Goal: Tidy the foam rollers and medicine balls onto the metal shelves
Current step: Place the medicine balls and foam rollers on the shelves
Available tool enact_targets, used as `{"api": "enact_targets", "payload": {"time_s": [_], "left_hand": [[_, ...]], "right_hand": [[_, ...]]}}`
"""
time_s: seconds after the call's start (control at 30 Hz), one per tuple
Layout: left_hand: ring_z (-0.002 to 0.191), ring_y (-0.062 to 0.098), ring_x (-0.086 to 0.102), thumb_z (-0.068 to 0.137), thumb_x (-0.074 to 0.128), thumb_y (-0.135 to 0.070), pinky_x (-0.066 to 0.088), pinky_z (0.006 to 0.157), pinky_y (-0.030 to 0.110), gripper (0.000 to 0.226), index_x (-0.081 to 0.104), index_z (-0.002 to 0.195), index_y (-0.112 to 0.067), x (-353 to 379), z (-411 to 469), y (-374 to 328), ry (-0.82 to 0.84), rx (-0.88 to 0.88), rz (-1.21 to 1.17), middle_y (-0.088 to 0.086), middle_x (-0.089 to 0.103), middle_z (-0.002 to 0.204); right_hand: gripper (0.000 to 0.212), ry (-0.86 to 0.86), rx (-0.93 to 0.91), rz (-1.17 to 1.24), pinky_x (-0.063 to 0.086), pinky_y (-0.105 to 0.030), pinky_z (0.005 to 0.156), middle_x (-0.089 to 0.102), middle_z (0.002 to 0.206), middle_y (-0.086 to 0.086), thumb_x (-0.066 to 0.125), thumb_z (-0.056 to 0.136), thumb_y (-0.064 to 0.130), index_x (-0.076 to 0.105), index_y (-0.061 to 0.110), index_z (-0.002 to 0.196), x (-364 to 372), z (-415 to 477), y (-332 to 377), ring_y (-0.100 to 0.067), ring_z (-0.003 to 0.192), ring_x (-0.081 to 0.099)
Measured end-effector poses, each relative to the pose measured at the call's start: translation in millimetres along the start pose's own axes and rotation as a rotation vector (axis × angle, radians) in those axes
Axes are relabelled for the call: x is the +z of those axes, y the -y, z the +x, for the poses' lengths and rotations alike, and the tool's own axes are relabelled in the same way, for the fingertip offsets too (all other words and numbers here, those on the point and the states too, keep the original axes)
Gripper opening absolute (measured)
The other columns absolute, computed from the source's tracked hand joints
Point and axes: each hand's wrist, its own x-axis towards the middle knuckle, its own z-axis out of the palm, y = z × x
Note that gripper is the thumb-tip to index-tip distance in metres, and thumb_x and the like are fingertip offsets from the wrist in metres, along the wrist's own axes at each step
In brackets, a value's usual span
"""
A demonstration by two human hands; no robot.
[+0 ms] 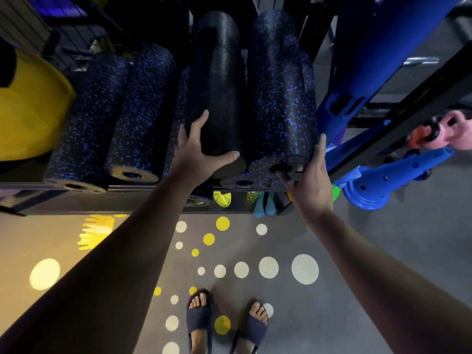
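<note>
A plain black foam roller lies lengthwise on top of other rollers on the metal shelf. My left hand grips its near end, thumb across the front. Beside it on the right lies a blue-speckled roller; my right hand holds its near end, fingers at the end face and the right side. Two more speckled rollers lie to the left, ends facing me. A big yellow ball sits at the far left of the shelf.
Blue cones and blue poles stand right of the rack's dark frame, with pink kettlebells behind. Small yellow and teal items sit on a lower shelf. My feet in sandals stand on a dotted grey floor.
</note>
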Motion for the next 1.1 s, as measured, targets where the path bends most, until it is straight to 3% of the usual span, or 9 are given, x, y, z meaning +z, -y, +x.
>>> {"api": "enact_targets", "payload": {"time_s": [0.13,0.23,0.33,0.43,0.53,0.67,0.8,0.9,1.1], "left_hand": [[0.158,0.02,0.003,0.065,0.085,-0.065,0.014,0.124,0.041,0.117,0.011,0.155,-0.057,3,-5,10,-0.024,0.057,-0.053,0.006,0.001,0.171],[0.155,0.007,0.015,0.061,0.09,-0.064,0.019,0.128,0.04,0.136,0.001,0.161,-0.038,-4,-7,32,-0.112,0.081,-0.228,-0.004,0.012,0.171],[0.152,0.011,0.029,0.062,0.086,-0.069,0.029,0.124,0.043,0.134,0.003,0.162,-0.034,-16,-13,69,-0.187,-0.01,-0.309,0.0,0.02,0.169],[0.148,0.015,0.037,0.072,0.073,-0.076,0.035,0.121,0.045,0.117,0.014,0.161,-0.028,-25,-28,109,-0.137,-0.119,-0.172,-0.001,0.029,0.166],[0.146,0.018,0.04,0.087,0.074,-0.047,0.034,0.121,0.042,0.091,0.028,0.159,-0.016,-36,-40,141,-0.051,-0.088,0.032,0.005,0.041,0.159],[0.148,0.024,0.036,0.087,0.075,-0.039,0.032,0.121,0.039,0.099,0.015,0.163,-0.021,-48,-48,162,0.158,-0.044,0.291,0.01,0.034,0.162],[0.133,0.031,0.051,0.086,0.075,-0.05,0.048,0.102,0.045,0.11,-0.005,0.162,-0.038,-56,-40,157,0.185,0.024,0.438,0.009,0.04,0.156],[0.126,0.042,0.056,0.094,0.064,-0.053,0.05,0.098,0.047,0.098,-0.01,0.157,-0.051,-57,-25,148,0.238,0.122,0.638,0.016,0.024,0.165],[0.106,0.052,0.064,0.107,0.041,-0.031,0.053,0.092,0.051,0.072,-0.004,0.158,-0.052,-57,-8,155,0.205,0.155,0.698,0.031,0.026,0.161]], "right_hand": [[0.11,-0.029,0.236,0.039,0.045,-0.048,0.101,0.029,0.153,-0.022,0.077,0.083,0.04,0.003,0.009,0.159,22,-41,-3,-0.039,0.135,0.039],[0.081,0.017,0.316,-0.042,0.049,-0.048,0.089,0.039,0.135,-0.019,0.069,0.085,0.031,0.026,0.008,0.15,45,-70,-2,-0.043,0.118,0.049],[0.057,0.137,0.297,-0.112,0.049,-0.048,0.085,0.043,0.131,-0.019,0.065,0.085,0.024,0.041,0.005,0.134,68,-86,7,-0.042,0.118,0.051],[0.05,0.204,0.354,-0.125,0.049,-0.046,0.083,0.044,0.132,-0.016,0.063,0.087,0.025,0.044,0.008,0.13,86,-89,27,-0.04,0.117,0.053],[0.045,0.22,0.286,-0.057,0.046,-0.042,0.088,0.049,0.133,-0.017,0.06,0.094,0.027,0.048,0.01,0.134,103,-92,50,-0.037,0.12,0.051],[0.024,0.264,0.268,0.026,0.046,-0.035,0.082,0.066,0.114,-0.014,0.062,0.094,0.026,0.061,0.012,0.114,131,-103,83,-0.033,0.107,0.061],[0.03,0.304,0.366,0.094,0.05,-0.031,0.082,0.072,0.111,-0.01,0.062,0.093,0.026,0.062,0.016,0.121,150,-109,118,-0.029,0.104,0.067],[0.029,0.243,0.481,0.145,0.036,-0.023,0.07,0.073,0.111,-0.007,0.056,0.095,0.021,0.063,0.017,0.123,160,-98,135,-0.028,0.103,0.066],[0.063,0.101,0.689,0.377,0.058,-0.043,0.083,0.075,0.102,-0.008,0.037,0.065,0.022,0.064,0.042,0.117,164,-83,116,-0.032,0.094,0.072]]}}
